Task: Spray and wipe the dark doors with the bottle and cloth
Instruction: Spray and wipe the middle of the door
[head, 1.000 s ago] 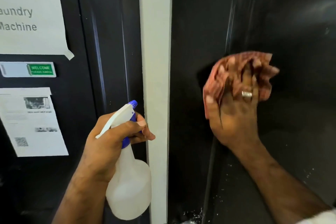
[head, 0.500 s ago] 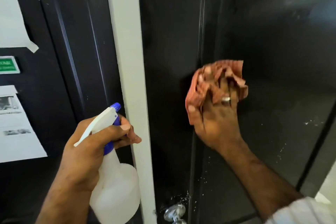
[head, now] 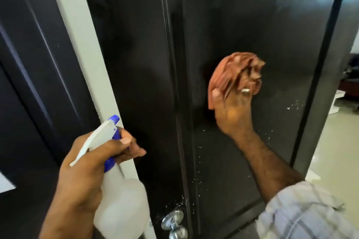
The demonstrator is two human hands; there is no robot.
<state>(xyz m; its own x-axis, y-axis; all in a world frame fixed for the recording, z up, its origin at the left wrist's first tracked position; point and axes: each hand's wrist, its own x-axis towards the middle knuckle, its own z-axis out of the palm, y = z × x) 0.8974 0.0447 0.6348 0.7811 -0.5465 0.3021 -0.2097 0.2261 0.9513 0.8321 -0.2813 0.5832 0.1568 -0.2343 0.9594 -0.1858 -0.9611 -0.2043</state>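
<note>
Nearest to me, my left hand (head: 91, 163) gripped the spray bottle (head: 120, 205) by its neck, fingers curled round under the trigger, blue nozzle (head: 114, 118) tipped up and away toward the white door frame (head: 85, 48). The bottle stood roughly upright, low at my left, clear of the door. Just past it, the chrome door knob (head: 172, 219) sat below a scatter of spray droplets (head: 196, 178). Further out, my right hand (head: 233, 112) pressed the bunched reddish cloth (head: 233, 72) flat against the dark door (head: 252, 25), fingers clutching the folds. The wet specks lay below and to the right of the cloth, so I judged the next stroke should run down and right, and the right hand was the one to make it. Against half a second back, the cloth sat further right on the panel, off the moulding groove (head: 174, 64), and the paper notices on the left door (head: 19, 83) had slid out of view.
</note>
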